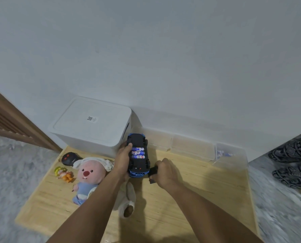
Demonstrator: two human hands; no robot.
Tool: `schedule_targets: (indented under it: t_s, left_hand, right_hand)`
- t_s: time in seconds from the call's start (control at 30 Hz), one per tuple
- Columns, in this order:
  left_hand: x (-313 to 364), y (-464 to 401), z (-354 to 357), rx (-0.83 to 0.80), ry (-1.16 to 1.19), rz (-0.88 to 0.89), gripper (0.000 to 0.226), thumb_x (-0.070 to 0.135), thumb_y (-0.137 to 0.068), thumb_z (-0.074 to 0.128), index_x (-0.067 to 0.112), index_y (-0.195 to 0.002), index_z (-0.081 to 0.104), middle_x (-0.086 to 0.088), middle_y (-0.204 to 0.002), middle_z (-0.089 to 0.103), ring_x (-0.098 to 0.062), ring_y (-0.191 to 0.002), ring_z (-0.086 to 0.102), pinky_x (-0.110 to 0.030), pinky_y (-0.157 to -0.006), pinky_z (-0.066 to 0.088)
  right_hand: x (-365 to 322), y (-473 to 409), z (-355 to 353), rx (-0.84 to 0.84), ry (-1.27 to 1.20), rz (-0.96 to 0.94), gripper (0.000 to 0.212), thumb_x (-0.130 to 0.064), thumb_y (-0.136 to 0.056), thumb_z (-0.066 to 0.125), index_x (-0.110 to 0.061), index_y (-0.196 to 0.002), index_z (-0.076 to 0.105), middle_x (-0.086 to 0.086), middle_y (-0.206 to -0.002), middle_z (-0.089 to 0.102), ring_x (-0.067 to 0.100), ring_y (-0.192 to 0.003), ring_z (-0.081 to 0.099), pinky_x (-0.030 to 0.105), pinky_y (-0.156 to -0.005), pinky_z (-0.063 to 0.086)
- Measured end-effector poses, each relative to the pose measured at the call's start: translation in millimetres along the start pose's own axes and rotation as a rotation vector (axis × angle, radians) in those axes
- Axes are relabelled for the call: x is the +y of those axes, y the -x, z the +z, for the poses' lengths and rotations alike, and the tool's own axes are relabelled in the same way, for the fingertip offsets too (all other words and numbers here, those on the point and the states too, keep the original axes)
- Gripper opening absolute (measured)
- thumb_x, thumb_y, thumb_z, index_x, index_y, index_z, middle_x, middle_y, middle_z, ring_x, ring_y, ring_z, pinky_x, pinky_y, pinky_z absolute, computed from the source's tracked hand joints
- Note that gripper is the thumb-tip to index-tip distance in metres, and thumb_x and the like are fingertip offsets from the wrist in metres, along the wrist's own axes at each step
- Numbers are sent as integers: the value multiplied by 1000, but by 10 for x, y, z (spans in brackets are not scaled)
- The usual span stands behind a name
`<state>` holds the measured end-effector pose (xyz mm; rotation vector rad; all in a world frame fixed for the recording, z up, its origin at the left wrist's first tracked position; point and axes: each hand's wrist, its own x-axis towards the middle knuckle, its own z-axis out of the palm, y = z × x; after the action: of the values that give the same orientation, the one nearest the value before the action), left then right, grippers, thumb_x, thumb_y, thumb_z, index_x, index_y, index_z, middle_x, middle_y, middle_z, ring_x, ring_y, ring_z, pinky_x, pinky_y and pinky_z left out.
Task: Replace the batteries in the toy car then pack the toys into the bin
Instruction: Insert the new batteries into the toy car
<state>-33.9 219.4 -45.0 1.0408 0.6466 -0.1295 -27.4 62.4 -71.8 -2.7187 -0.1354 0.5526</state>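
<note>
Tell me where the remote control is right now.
The black remote control lies at the wooden board's far left corner, just behind the pink plush toy and in front of the white lidded bin.

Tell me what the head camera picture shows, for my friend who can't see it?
The left hand holds a blue toy car upside down, three batteries showing in its open belly, while the right hand grips a small black piece. A pink plush toy lies on the wooden board, near a closed white bin.
</note>
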Motion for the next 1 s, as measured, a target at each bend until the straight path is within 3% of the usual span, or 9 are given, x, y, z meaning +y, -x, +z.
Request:
schedule_targets:
  t_s: [0.1, 0.17, 0.3, 0.43, 0.5, 0.63, 0.73, 0.87, 1.0]
  left_hand:
    - [-6, 45, -5, -5, 41, -46, 31, 34, -101, 43, 13, -114, 61, -15, -90, 72, -33, -77, 69, -41, -64, 59]
    - [-24, 48, -14, 0, 47, -69, 38, 38, -100, 43, 11, -118, 62, -18, -95, 72, -34, -82, 69, -43, -70, 59]
    - [-32, 117, 21, -15, 54, -75, 45, 40, -100, 41, 6, -124, 59, -19, -97, 70, -33, -80, 69, -42, -68, 59]
    - [-38, 275, 131, -57, 56, -70, 46, 37, -101, 38, 3, -126, 57, -20, -94, 67, -30, -70, 67, -37, -54, 58]
    - [-66, 318, 181, -69, 43, -69, 48, 40, -100, 41, 4, -130, 54, -21, -99, 67, -32, -75, 67, -38, -58, 57]
    - [-129, 450, 299, -86, -11, -100, 51, 43, -98, 42, 4, -126, 58, -20, -98, 67, -34, -80, 67, -39, -62, 57]
    - [-188, 518, 392, -75, -35, -119, 51, 45, -95, 47, 5, -124, 61, -21, -105, 67, -36, -85, 68, -42, -70, 58]
    - [-257, 598, 529, -115, -46, -157, 51, 47, -93, 50, 5, -117, 67, -18, -103, 68, -34, -81, 68, -39, -70, 57]
    - [-322, 663, 632, -182, -52, -215, 59, 51, -91, 52, 0, -115, 67, -17, -97, 69, -32, -75, 68, -37, -68, 57]
  right_hand:
    - [10, -18, -50, 17, -181, -13, 16, -20, -85, 68, -14, -99, 69, 6, -104, 64, 26, -97, 61, 29, -74, 47]
    - [38, -38, -147, 23, -384, 48, 8, -18, -87, 66, -16, -95, 69, 5, -96, 68, 24, -92, 62, 27, -73, 48]
    - [153, -78, -415, 20, -695, 171, 8, -20, -89, 64, -21, -82, 63, 6, -97, 67, 28, -95, 65, 45, -78, 59]
    - [179, 54, -742, -70, -953, 199, 2, -16, -95, 58, -15, -96, 59, 15, -111, 60, 38, -101, 63, 29, -48, 57]
    - [182, 119, -857, -92, -997, 168, 6, -14, -96, 57, -12, -101, 59, 17, -111, 61, 39, -100, 64, 25, -44, 53]
    - [204, 211, -995, -92, -1063, 80, 22, 5, -90, 58, -11, -105, 63, 21, -112, 60, 37, -99, 65, 37, -62, 61]
    - [241, 299, -1094, -72, -1022, 27, 34, 11, -83, 64, -6, -113, 59, 16, -95, 62, 29, -85, 67, 32, -57, 60]
    - [290, 365, -1165, 11, -935, -28, 24, 6, -78, 72, -10, -93, 62, 20, -97, 64, 29, -80, 67, 31, -57, 59]
    - [339, 468, -1187, 40, -823, -145, 21, 4, -82, 68, -14, -94, 69, 6, -83, 60, 20, -73, 63, 31, -59, 59]
